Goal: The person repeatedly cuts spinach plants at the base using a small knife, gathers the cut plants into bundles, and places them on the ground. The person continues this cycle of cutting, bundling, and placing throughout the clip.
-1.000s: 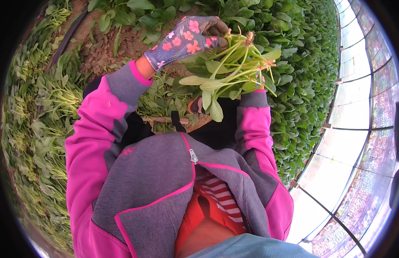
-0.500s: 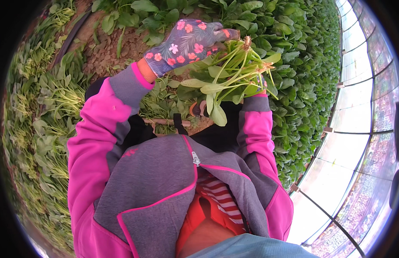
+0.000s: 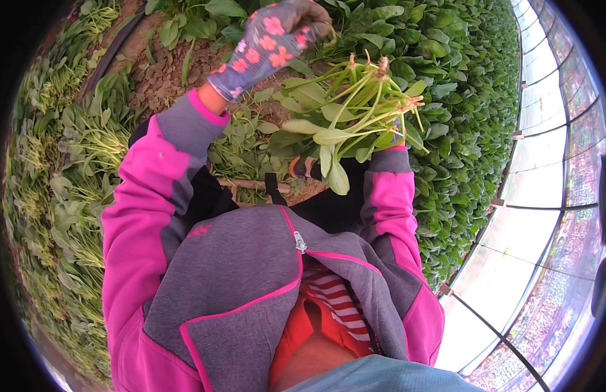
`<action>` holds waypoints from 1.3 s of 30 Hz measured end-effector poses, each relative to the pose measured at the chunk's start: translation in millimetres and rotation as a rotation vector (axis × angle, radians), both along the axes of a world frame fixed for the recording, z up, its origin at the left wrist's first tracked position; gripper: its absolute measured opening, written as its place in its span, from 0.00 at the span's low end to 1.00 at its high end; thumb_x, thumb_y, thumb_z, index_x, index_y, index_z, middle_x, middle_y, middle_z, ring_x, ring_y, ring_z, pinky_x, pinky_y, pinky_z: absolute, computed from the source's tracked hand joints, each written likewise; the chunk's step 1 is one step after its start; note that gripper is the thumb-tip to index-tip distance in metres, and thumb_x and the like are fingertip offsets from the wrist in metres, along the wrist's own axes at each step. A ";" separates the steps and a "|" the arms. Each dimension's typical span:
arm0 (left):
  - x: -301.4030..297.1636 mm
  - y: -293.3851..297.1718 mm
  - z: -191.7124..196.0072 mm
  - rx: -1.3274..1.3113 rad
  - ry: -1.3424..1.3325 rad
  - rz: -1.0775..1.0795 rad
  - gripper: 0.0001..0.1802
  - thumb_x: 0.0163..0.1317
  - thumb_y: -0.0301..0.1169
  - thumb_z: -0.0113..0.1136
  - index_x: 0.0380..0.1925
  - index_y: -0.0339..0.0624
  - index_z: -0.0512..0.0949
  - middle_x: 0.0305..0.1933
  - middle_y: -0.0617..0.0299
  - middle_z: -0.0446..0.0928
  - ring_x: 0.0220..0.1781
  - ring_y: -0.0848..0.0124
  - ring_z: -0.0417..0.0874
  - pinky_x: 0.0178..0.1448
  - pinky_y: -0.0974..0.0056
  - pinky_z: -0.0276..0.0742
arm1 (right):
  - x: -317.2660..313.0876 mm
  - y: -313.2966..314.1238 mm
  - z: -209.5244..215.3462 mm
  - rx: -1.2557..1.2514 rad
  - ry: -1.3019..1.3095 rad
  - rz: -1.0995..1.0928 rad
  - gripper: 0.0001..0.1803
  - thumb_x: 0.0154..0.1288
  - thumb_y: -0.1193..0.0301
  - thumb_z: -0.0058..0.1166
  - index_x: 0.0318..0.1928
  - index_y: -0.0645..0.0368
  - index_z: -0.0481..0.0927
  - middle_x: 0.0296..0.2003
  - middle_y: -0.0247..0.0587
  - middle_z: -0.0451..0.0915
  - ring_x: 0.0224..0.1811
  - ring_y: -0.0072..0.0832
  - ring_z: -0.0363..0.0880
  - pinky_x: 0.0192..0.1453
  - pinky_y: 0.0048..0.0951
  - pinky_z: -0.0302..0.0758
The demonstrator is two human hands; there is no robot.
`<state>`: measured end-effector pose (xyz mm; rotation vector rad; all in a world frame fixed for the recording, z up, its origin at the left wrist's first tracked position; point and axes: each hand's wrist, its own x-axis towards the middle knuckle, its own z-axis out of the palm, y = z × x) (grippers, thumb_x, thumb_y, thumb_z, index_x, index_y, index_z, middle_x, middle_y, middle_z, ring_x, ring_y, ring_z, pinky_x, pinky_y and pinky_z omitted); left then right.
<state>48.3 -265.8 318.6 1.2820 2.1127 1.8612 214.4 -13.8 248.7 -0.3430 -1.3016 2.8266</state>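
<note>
A bunch of leafy spinach [image 3: 345,121] is held up in front of me, its pale roots toward the upper right and its leaves drooping. My right hand [image 3: 398,132] grips it from behind and is mostly hidden by stems and leaves; a sliver of glove shows above the cuff. My left hand [image 3: 270,47], in a grey glove with pink flowers, is up and to the left of the bunch, apart from it. Its brown-stained fingers are curled closed. A thin pale strand shows by the fingertips, too small to name.
Dense spinach plants [image 3: 453,144] grow on the right, up to the plastic greenhouse wall [image 3: 535,170] with its thin frame bars. Pulled spinach [image 3: 87,150] lies in rows on the left. Bare brown soil [image 3: 162,75] and a dark hose [image 3: 110,52] are at the upper left.
My left hand has moved off the bunch, up and to the left, and its fingers have curled in. The spinach bunch stays nearly in place in my right hand.
</note>
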 end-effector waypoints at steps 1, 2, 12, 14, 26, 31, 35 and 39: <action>-3.7 -2.0 -0.4 -0.004 -0.052 -0.072 0.06 0.62 0.32 0.59 0.38 0.44 0.78 0.38 0.65 0.81 0.40 0.75 0.82 0.44 0.69 0.77 | -1.7 0.3 0.3 0.008 0.002 0.003 0.29 0.73 0.58 0.38 0.68 0.58 0.58 0.63 0.50 0.66 0.61 0.36 0.71 0.64 0.36 0.73; -6.2 -3.9 -1.0 -0.009 -0.104 -0.143 0.07 0.63 0.32 0.59 0.37 0.43 0.78 0.37 0.65 0.81 0.40 0.75 0.82 0.44 0.69 0.77 | -2.1 0.6 1.0 0.012 0.003 0.005 0.29 0.73 0.58 0.39 0.68 0.58 0.58 0.63 0.50 0.66 0.61 0.36 0.71 0.64 0.36 0.73; 12.6 3.2 -2.2 0.091 -0.056 -0.386 0.13 0.60 0.31 0.63 0.44 0.40 0.81 0.35 0.62 0.80 0.38 0.72 0.82 0.42 0.67 0.77 | -2.6 -3.2 -1.0 0.017 -0.006 0.033 0.28 0.72 0.61 0.41 0.67 0.60 0.59 0.62 0.51 0.67 0.60 0.36 0.71 0.64 0.35 0.73; 13.0 4.2 0.2 0.040 -0.030 -0.371 0.10 0.59 0.29 0.62 0.40 0.40 0.81 0.35 0.62 0.80 0.38 0.71 0.82 0.42 0.67 0.77 | -2.7 -3.2 -1.7 0.006 -0.003 0.034 0.28 0.72 0.62 0.41 0.67 0.60 0.60 0.62 0.51 0.67 0.60 0.37 0.71 0.64 0.35 0.73; 3.1 -11.1 19.1 0.046 0.333 -0.070 0.15 0.58 0.25 0.61 0.47 0.42 0.77 0.49 0.55 0.74 0.54 0.63 0.75 0.47 0.68 0.76 | 16.1 -11.5 -1.4 -0.198 0.071 0.133 0.27 0.71 0.65 0.44 0.67 0.62 0.61 0.61 0.52 0.68 0.60 0.37 0.72 0.64 0.34 0.73; 10.9 -4.6 17.7 0.001 0.620 -0.139 0.21 0.53 0.35 0.62 0.50 0.52 0.79 0.66 0.56 0.66 0.66 0.55 0.67 0.69 0.49 0.58 | 24.9 -15.6 -10.2 -0.452 0.161 0.325 0.27 0.71 0.67 0.45 0.67 0.63 0.61 0.61 0.52 0.68 0.60 0.37 0.72 0.64 0.33 0.73; 14.5 5.6 3.1 0.110 0.326 -0.417 0.20 0.55 0.34 0.60 0.50 0.53 0.79 0.66 0.58 0.67 0.68 0.55 0.64 0.71 0.51 0.56 | 24.8 -20.5 -2.3 -0.300 0.043 0.362 0.29 0.67 0.69 0.52 0.66 0.63 0.63 0.60 0.48 0.71 0.57 0.33 0.74 0.62 0.30 0.73; 18.1 8.9 -9.3 0.005 0.628 -0.217 0.17 0.54 0.31 0.59 0.46 0.46 0.76 0.66 0.58 0.65 0.71 0.56 0.58 0.69 0.53 0.60 | 22.6 -29.4 17.0 1.152 -0.105 0.389 0.37 0.53 0.69 0.67 0.63 0.61 0.67 0.56 0.41 0.76 0.53 0.28 0.76 0.58 0.28 0.74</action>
